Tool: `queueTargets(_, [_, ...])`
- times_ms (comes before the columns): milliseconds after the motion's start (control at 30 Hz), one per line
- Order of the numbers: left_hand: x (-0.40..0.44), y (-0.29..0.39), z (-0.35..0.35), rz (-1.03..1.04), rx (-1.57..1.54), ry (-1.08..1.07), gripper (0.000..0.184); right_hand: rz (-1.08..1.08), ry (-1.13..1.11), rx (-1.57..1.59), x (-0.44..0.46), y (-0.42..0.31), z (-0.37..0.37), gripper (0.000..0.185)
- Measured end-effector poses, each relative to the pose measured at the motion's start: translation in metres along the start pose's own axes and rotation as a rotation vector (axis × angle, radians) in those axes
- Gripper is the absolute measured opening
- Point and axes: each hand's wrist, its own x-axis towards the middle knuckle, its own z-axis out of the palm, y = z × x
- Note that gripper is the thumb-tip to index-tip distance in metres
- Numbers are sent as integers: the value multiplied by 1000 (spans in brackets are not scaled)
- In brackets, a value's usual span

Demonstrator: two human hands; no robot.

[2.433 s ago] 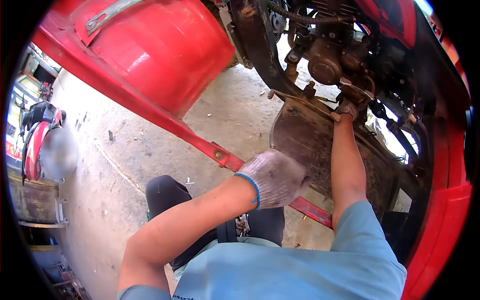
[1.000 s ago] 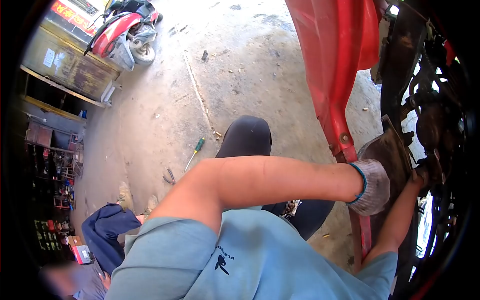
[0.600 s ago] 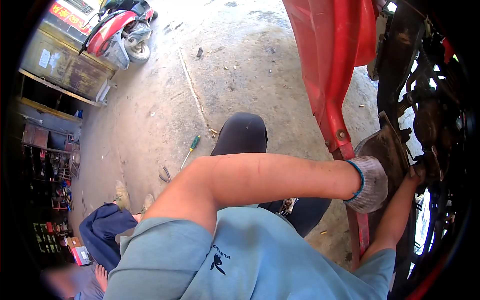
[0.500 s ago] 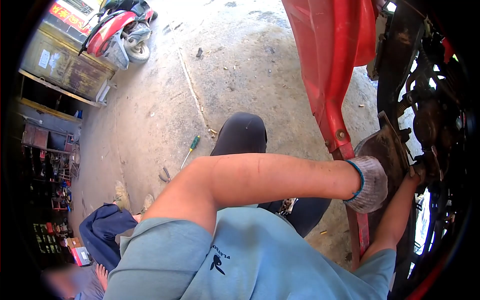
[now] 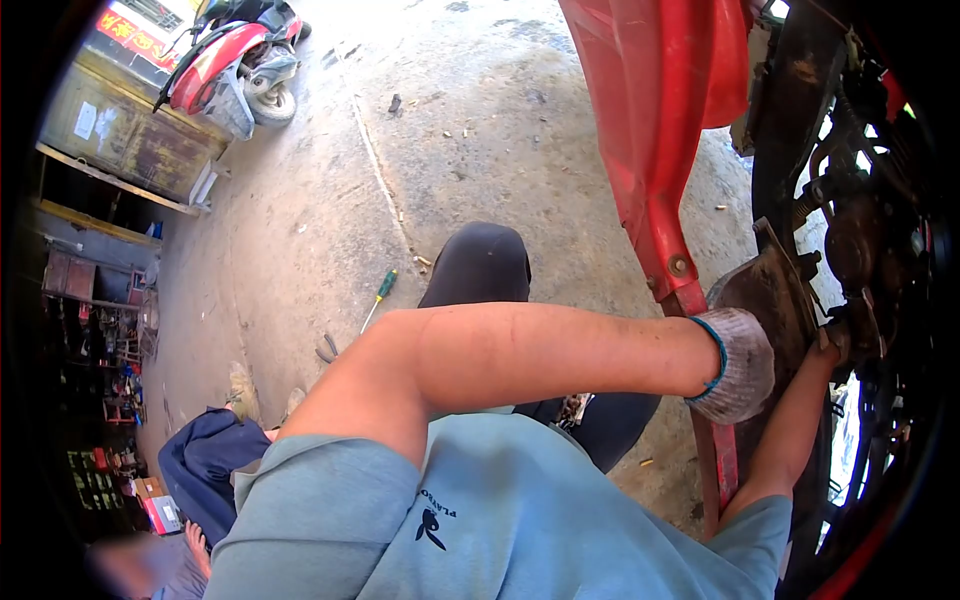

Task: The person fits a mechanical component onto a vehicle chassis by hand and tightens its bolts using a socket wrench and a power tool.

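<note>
My left hand (image 5: 738,366) wears a dirty white knit glove with a teal cuff. It lies against a dark rusty metal plate (image 5: 765,290), just below the bolted end of a red body panel (image 5: 655,150). Its fingers are turned away from view, so their grip is hidden. Farther right, my right hand (image 5: 832,345) reaches in among dark, greasy machine parts (image 5: 855,250). Shadow and the parts around it hide its fingers. A narrow red bar (image 5: 724,465) runs down beneath my left wrist.
On the concrete floor lie a green-handled screwdriver (image 5: 386,285), pliers (image 5: 327,348) and scattered cigarette butts. A red scooter (image 5: 235,75) stands at the upper left. Another person in dark trousers (image 5: 200,460) sits at the lower left, near cluttered shelves (image 5: 110,330).
Almost nothing differs. The view has shifted slightly, and both my hands stay at the same places on the machine.
</note>
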Motion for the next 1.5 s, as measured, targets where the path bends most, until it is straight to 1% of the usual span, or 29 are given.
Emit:
queueTargets(400, [4,-2,4,6,9,11,22,-19,-10,1,-3,-6,2,31])
queueTargets(500, [4,0,1,-1,-11,-20,22,-24,-9,-2,-3,-6,4,30])
queueTargets(567, [0,2,-8,-33,-15,-91,28,-32,-14,-2,-1,-7,6,30])
queueTargets(600, [-2,2,-9,-33,-15,-92,28,-35,-14,-5,-2,-8,5,30])
queueTargets(800, [1,1,-3,-48,-52,-75,27,-46,-17,-7,-1,-10,8,28])
queueTargets(867, [0,0,-1,-8,-5,0,23,-53,-21,-7,0,-12,8,28])
queueTargets(900, [2,0,-1,-7,-4,-1,23,-55,-20,-9,-1,-13,8,28])
queueTargets(967, [-1,1,-8,-44,-33,-89,27,-56,-19,-7,-1,-13,9,27])
queueTargets(1000, [0,0,-6,-45,-33,-90,27,-60,-18,-7,-1,-14,9,27])
queueTargets(1067, [2,-1,1,0,-2,-21,23,-63,-21,-8,-1,-16,9,26])
queueTargets(1167, [4,-2,6,9,6,9,23,-69,-23,-13,-1,-18,9,26])
queueTargets(1400, [4,-2,5,19,18,14,22,-80,-34,-20,0,-28,12,24])
queueTargets(1500, [0,-2,1,-6,-36,16,22,-98,-52,-23,-3,-36,15,24])
